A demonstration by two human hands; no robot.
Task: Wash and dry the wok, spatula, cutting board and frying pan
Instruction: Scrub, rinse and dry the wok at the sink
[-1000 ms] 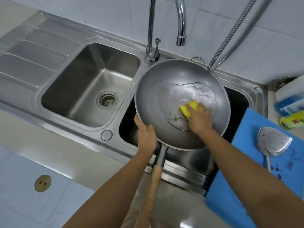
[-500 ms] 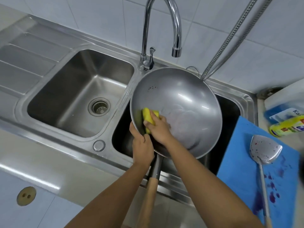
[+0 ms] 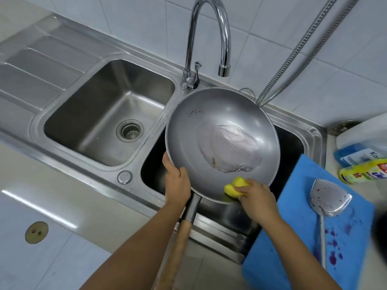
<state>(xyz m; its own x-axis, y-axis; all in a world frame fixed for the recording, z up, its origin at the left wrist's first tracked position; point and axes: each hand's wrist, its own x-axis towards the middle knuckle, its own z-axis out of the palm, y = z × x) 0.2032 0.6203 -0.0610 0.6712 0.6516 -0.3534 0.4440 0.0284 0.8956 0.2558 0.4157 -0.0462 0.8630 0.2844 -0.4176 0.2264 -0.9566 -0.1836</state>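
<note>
A grey metal wok [image 3: 222, 143] with a wooden handle is held tilted over the right sink basin [image 3: 291, 141]. A patch of pale foam lies in its bowl. My left hand [image 3: 177, 183] grips the wok's near rim, just above the handle. My right hand [image 3: 258, 197] holds a yellow sponge [image 3: 235, 187] and presses it on the wok's near rim, right of the handle. A steel spatula [image 3: 328, 201] with purple specks lies on the blue cutting board [image 3: 301, 237] at the right. The board has purple stains. No frying pan is in view.
The left sink basin [image 3: 109, 114] with its drain sits beside a ribbed draining area. A curved tap [image 3: 209, 38] stands behind the wok, no water running. A metal hose [image 3: 297, 51] hangs at the back right. Detergent bottles [image 3: 364, 170] lie at the far right.
My right hand has swept the sponge from the wok's middle to its left side, then across to the near right rim. The foam patch now shows uncovered.
</note>
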